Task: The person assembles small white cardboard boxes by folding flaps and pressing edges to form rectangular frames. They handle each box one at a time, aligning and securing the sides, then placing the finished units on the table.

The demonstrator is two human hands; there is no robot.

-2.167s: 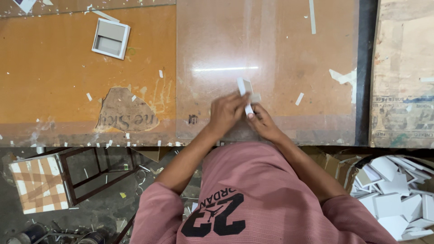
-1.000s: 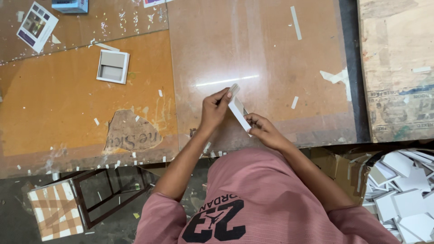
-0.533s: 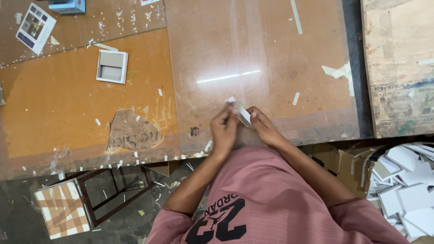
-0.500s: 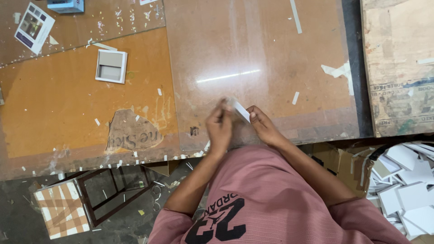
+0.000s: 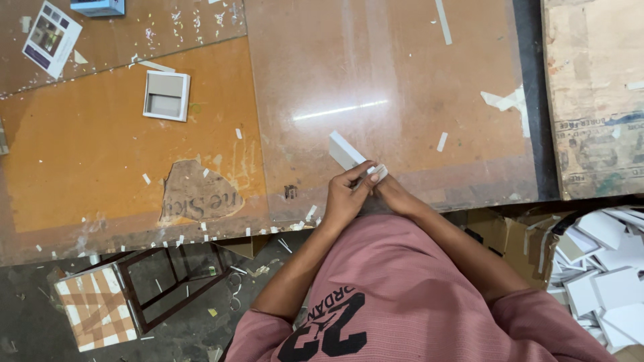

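Observation:
Both my hands meet at the near edge of an orange-brown worktable (image 5: 402, 80), over its glossy clear sheet. My left hand (image 5: 345, 200) and my right hand (image 5: 390, 194) together pinch a small white rectangular card piece (image 5: 349, 154). The piece sticks out up and to the left from my fingertips, tilted. My fingers cover its lower end. A pink shirt fills the bottom of the view.
A small white square tray (image 5: 166, 95) lies at the left on the table. A printed leaflet (image 5: 50, 39) and a blue box (image 5: 98, 7) sit at the far left corner. White paper scraps dot the surface. A pile of white card pieces (image 5: 604, 268) is at the lower right, a checked stool (image 5: 97, 308) at the lower left.
My hands stayed at the table's near edge and kept turning the white piece; it now points up-left out of my fingers. The camera shifted a little.

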